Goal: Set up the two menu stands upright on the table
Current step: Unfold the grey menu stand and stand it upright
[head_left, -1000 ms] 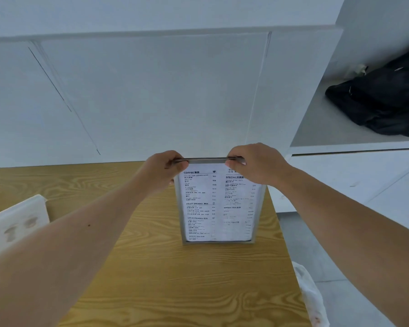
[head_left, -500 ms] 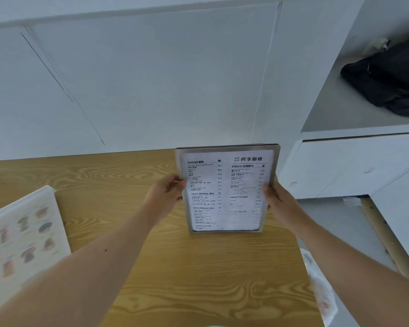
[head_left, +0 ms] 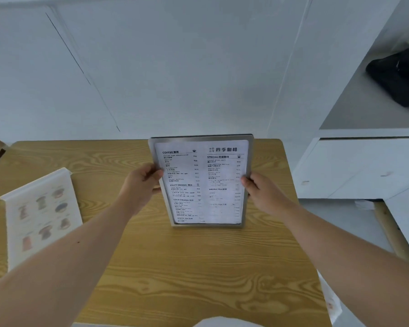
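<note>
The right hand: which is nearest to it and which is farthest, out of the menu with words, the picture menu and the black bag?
From the right hand:
1. Menu with words, touching it, held at its right edge.
2. Black bag, up on the shelf, far right.
3. Picture menu, across the table, at its left side.

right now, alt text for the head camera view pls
Left hand and right hand grip the side edges of a metal-framed coffee menu stand, upright on a wooden table. An illustrated menu stand stands at left.

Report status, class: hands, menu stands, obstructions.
Left hand and right hand gripping framed menu stand by its sides, upright. Second stand left, untouched. No obstructions.
</note>
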